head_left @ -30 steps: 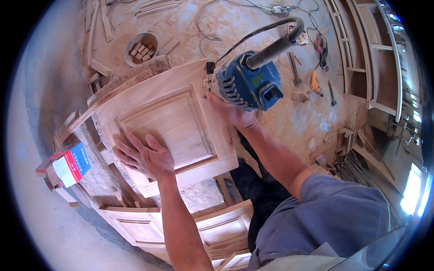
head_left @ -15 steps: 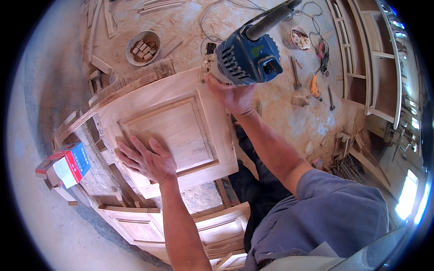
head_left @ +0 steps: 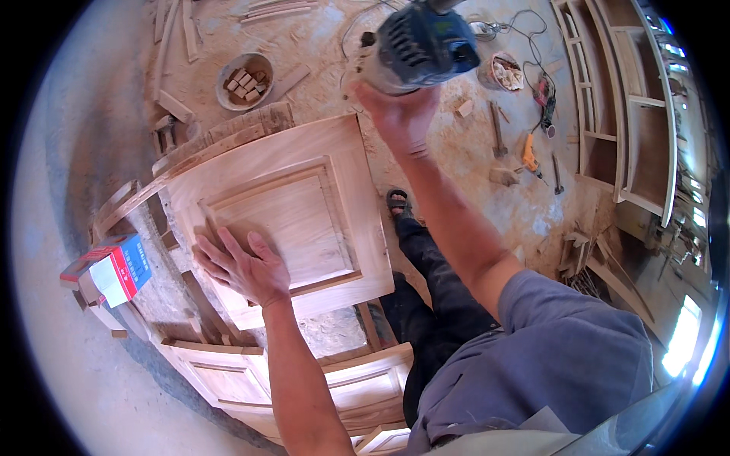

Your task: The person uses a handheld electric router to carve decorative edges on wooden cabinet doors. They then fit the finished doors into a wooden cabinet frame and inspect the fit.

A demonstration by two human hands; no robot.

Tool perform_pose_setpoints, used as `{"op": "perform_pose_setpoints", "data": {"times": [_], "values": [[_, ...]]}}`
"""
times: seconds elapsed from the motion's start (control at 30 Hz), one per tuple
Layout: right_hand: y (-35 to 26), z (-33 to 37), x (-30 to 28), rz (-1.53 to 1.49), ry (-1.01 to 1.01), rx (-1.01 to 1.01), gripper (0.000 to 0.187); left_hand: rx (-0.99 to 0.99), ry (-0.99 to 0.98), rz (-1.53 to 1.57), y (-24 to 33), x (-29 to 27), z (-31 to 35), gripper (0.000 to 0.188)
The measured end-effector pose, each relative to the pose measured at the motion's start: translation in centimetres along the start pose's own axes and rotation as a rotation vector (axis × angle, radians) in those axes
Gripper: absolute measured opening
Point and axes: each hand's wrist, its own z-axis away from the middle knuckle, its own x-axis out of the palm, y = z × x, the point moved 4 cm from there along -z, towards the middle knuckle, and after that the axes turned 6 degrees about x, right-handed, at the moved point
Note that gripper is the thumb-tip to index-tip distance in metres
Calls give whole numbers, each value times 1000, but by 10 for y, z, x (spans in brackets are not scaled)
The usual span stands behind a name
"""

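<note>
Two bowls (head_left: 245, 80) flank the lifted router (head_left: 418, 47).

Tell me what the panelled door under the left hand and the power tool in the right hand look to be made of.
The panelled door looks like bare, unfinished wood: pale tan, visible grain, no gloss or paint. The power tool seems to have a moulded plastic housing, dark blue with vent slots; its base is hidden from view.

Head-worn fisheye, downward over workbench (head_left: 152, 292)

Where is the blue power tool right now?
The blue power tool is at the top of the head view, held in the right hand, lifted beyond the wooden door panel.
</note>
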Motion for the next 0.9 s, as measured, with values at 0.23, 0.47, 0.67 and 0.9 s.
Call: {"op": "perform_pose_setpoints", "data": {"times": [0.23, 0.47, 0.67, 0.9], "values": [[21, 9, -132, -8, 0, 374, 29, -4, -4, 3, 16, -13, 9, 60], [4, 63, -304, 102, 60, 752, 33, 163, 146, 434, 111, -33, -31, 56], [25, 118, -422, 202, 153, 827, 45, 298, -502, 333, 264, -25, -102, 37], [16, 109, -487, 287, 194, 809, 52, 977, -465, 371, 360, -56, 96, 13]]}}
